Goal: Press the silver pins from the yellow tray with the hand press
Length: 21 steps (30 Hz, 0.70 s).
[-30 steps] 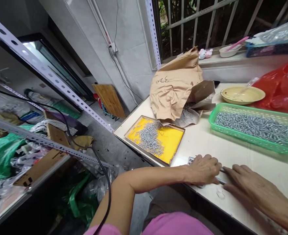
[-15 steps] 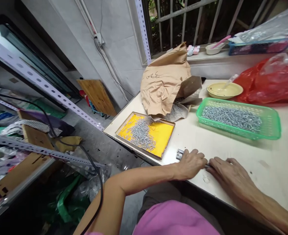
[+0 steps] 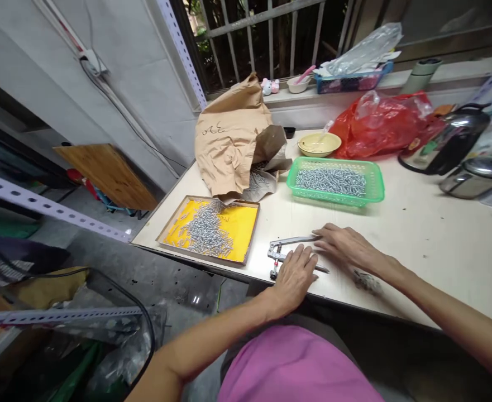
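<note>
A small metal hand press tool (image 3: pixel 285 248) with a long lever lies on the pale table (image 3: pixel 417 234) near its front edge. My left hand (image 3: pixel 292 276) rests flat over the tool's lower bar, fingers stretched forward. My right hand (image 3: pixel 346 245) lies on the table with its fingertips touching the end of the tool's upper lever. A yellow-lined tray (image 3: pixel 246 231) with a heap of small metal pins sits to the left. A green basket (image 3: pixel 373 187) full of the same pins stands behind the hands.
A crumpled brown paper bag (image 3: pixel 229 139) spills pins at the back left. A yellow bowl (image 3: pixel 319 145), red plastic bag (image 3: pixel 383 123), kettle (image 3: pixel 449 145) and pot lid (image 3: pixel 478 176) stand at the back right. Metal shelving (image 3: pixel 40 204) and clutter fill the floor left.
The view has swung right, showing more of the table. My hands have parted a little, and the press tool now shows between them; before, it was mostly covered.
</note>
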### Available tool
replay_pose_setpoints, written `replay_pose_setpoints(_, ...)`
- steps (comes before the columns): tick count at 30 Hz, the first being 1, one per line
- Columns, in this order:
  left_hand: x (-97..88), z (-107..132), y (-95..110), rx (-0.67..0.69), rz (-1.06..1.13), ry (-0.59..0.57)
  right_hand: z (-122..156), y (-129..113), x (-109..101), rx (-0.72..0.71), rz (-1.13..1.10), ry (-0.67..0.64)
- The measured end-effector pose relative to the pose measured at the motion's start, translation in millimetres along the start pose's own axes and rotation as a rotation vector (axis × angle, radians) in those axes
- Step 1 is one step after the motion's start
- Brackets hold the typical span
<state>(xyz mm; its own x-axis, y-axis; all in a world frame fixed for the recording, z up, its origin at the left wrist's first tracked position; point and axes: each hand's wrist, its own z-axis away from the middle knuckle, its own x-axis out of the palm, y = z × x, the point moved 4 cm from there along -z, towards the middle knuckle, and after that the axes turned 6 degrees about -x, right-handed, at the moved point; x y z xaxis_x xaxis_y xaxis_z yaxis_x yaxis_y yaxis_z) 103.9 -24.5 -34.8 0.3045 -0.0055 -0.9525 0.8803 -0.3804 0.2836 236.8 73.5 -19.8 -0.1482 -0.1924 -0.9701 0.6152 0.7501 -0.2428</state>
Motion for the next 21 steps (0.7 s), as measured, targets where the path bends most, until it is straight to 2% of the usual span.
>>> replay_pose_setpoints(4, 6.5, 6, 13, 0.011, 0.151, -0.002, -20, 5, -4, 0.022, 0.091, 0.008)
replay_pose_setpoints(8, 3.1, 3, 13, 0.001, 0.194, -0.022, -39, 16, -11, 0.037, 0.116, 0.025)
replay_pose_setpoints(10, 1.2, 1, 12, -0.005, 0.189, -0.024, -42, 13, -15, 0.059, 0.119, 0.013)
replay_pose_setpoints(12, 0.9, 1, 11, 0.005, 0.184, -0.02, -43, -4, -17, 0.017, 0.106, 0.011)
replay_pose_setpoints(15, 5.8, 3, 11, 0.022, 0.182, -0.034, -45, -48, -14, -0.187, 0.047, -0.034)
replay_pose_setpoints(18, 17.3, 5, 8, -0.023, 0.171, -0.104, -55, -85, -1, -0.339, 0.028, -0.143)
replay_pose_setpoints(21, 25.6, 7, 8, -0.037, 0.169, -0.126, -68, -105, 13, -0.428, 0.051, -0.17)
